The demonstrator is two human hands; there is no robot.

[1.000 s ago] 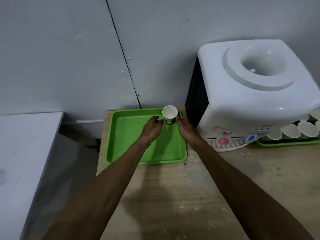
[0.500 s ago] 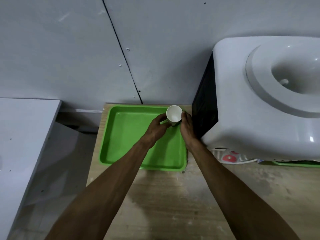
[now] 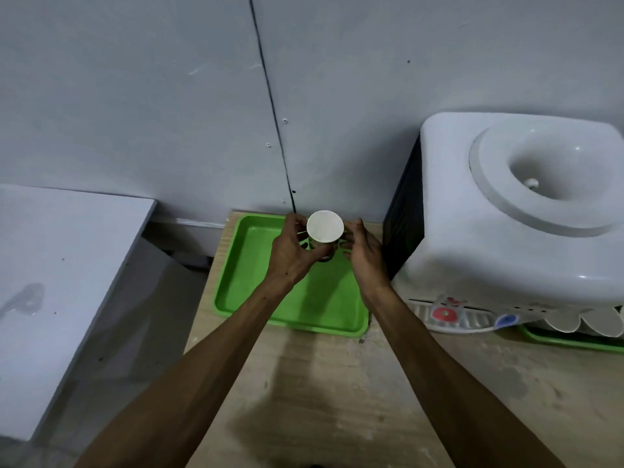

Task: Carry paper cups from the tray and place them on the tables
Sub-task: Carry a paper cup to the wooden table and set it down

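Both hands, the left hand (image 3: 290, 256) and the right hand (image 3: 364, 251), grasp one white paper cup (image 3: 325, 227) above the far part of the green tray (image 3: 243, 285). The tray lies on a wooden desk (image 3: 337, 400), beside a white water dispenser (image 3: 506, 231) at the grey wall (image 3: 169, 96).

Grey panel wall (image 3: 152, 96) seen behind, split by dark vertical seam (image 3: 270, 96); small screw heads dotted beside seam. Pale wooden tabletop (image 3: 337, 400) butted against wall, surface scuffed and dusty. White water dispenser (image 3: 506, 224) stood on tabletop at right, top basin open, red and blue tap marks seen at its front. Grey-white table (image 3: 50, 282) set at left, apart from wooden one; dim floor gap (image 3: 162, 298) between them. Light flat, dull; soft shadows cast on wood.
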